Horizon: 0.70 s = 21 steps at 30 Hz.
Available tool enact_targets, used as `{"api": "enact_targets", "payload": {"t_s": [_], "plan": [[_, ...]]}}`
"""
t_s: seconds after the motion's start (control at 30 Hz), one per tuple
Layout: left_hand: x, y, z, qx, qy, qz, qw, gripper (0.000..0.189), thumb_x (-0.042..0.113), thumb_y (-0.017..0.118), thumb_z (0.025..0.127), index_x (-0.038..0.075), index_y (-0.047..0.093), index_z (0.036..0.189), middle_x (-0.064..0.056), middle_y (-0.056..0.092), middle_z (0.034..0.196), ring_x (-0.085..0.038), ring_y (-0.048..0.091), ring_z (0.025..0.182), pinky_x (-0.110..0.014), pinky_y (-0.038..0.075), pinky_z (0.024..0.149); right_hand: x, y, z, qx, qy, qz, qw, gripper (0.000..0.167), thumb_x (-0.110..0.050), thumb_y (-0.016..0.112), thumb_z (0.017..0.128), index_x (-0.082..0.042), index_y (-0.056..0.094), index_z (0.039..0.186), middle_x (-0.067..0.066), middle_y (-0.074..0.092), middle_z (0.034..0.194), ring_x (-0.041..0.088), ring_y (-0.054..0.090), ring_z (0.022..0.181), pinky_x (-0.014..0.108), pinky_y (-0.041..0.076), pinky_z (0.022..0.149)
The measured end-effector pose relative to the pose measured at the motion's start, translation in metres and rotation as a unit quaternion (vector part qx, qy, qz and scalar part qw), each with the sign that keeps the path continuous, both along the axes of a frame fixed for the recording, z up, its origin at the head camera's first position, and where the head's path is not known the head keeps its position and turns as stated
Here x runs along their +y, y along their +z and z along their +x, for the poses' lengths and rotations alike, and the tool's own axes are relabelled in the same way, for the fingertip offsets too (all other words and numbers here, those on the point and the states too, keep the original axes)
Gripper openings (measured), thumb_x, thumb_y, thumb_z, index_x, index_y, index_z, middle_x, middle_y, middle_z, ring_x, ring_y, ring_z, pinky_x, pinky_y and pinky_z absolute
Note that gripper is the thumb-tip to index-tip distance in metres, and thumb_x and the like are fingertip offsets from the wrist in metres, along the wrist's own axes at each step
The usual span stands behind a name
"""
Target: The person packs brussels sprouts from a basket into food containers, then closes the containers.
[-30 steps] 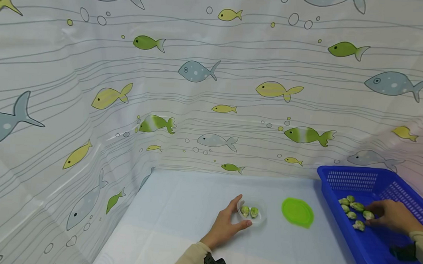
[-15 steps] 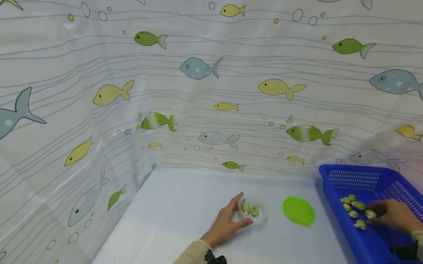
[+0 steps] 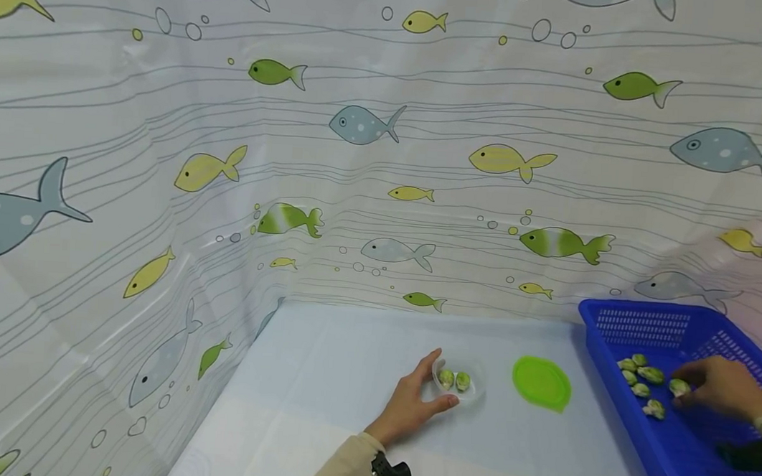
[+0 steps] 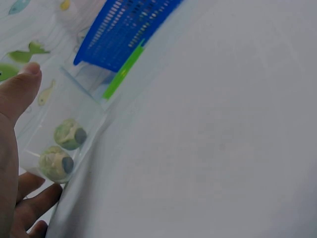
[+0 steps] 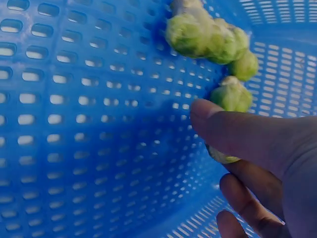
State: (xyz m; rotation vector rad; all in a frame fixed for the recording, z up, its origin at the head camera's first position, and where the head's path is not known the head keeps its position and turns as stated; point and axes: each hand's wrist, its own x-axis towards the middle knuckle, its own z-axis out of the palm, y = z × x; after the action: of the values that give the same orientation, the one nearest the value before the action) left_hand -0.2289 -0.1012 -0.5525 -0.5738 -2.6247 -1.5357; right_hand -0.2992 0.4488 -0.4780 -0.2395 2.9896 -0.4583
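Observation:
My left hand (image 3: 410, 403) holds a small clear plastic container (image 3: 473, 391) on the white table, thumb on the near side and fingers on the far side. Two Brussels sprouts (image 4: 70, 134) lie inside it. At the right, my right hand (image 3: 722, 389) reaches into a blue basket (image 3: 625, 441) and pinches one Brussels sprout (image 3: 679, 387) between thumb and fingers. In the right wrist view the thumb covers most of that held sprout (image 5: 223, 156). Several other sprouts (image 5: 233, 95) lie loose on the basket floor beside the hand.
A bright green lid (image 3: 541, 383) lies flat on the table (image 3: 322, 364) between the container and the basket. Behind and to the left hangs a white sheet (image 3: 356, 215) printed with fish. The basket has raised, slotted walls.
My right hand has shifted slightly right with the pinched sprout, widening its gap from the other sprouts. The left hand stays on the container. The head view has shifted a little.

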Motion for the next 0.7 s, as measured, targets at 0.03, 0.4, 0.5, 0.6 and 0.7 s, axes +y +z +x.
{"api": "enact_targets", "payload": {"t_s": [0.03, 0.4, 0.5, 0.6, 0.7], "plan": [[0.000, 0.000, 0.000, 0.002, 0.001, -0.001, 1.0000, 0.091, 0.049, 0.078, 0.096, 0.019, 0.032, 0.168, -0.009, 0.053, 0.161, -0.028, 0.055, 0.145, -0.050, 0.043, 0.122, 0.000, 0.003, 0.001, 0.003, -0.002, -0.003, 1.0000, 0.060, -0.025, 0.098, 0.067, 0.013, 0.074, 0.106, 0.029, 0.075, 0.097, 0.046, 0.070, 0.088, 0.064, 0.055, 0.078], [0.000, -0.003, -0.001, 0.007, 0.000, -0.005, 1.0000, 0.091, 0.050, 0.078, 0.096, 0.020, 0.031, 0.168, -0.007, 0.053, 0.161, -0.028, 0.057, 0.143, -0.050, 0.044, 0.121, -0.006, 0.026, 0.005, 0.025, -0.027, -0.008, 0.9993, 0.075, -0.038, 0.097, 0.071, 0.014, 0.071, 0.119, 0.035, 0.073, 0.106, 0.061, 0.062, 0.101, 0.072, 0.050, 0.080], [0.000, -0.003, -0.002, 0.010, 0.000, -0.006, 0.9999, 0.091, 0.050, 0.078, 0.096, 0.018, 0.031, 0.168, -0.007, 0.054, 0.161, -0.027, 0.057, 0.143, -0.049, 0.045, 0.120, -0.009, 0.032, 0.006, 0.044, -0.016, -0.003, 0.9989, 0.075, -0.042, 0.096, 0.071, 0.011, 0.073, 0.118, 0.035, 0.073, 0.109, 0.065, 0.059, 0.105, 0.076, 0.047, 0.082], [-0.001, -0.004, -0.001, 0.011, 0.000, -0.006, 0.9999, 0.092, 0.049, 0.078, 0.096, 0.018, 0.031, 0.168, -0.008, 0.054, 0.161, -0.028, 0.057, 0.143, -0.050, 0.045, 0.121, -0.014, 0.041, 0.007, 0.058, -0.004, 0.000, 0.9983, 0.069, -0.042, 0.095, 0.073, 0.008, 0.075, 0.117, 0.037, 0.072, 0.111, 0.066, 0.058, 0.106, 0.077, 0.047, 0.081], [0.000, -0.003, -0.001, 0.010, -0.001, -0.004, 0.9999, 0.092, 0.050, 0.078, 0.096, 0.018, 0.031, 0.168, -0.009, 0.053, 0.161, -0.028, 0.057, 0.143, -0.050, 0.045, 0.120, -0.019, 0.047, 0.009, 0.062, 0.001, -0.006, 0.9981, 0.065, -0.041, 0.094, 0.075, 0.006, 0.076, 0.117, 0.038, 0.071, 0.115, 0.069, 0.056, 0.110, 0.077, 0.048, 0.079]]}}
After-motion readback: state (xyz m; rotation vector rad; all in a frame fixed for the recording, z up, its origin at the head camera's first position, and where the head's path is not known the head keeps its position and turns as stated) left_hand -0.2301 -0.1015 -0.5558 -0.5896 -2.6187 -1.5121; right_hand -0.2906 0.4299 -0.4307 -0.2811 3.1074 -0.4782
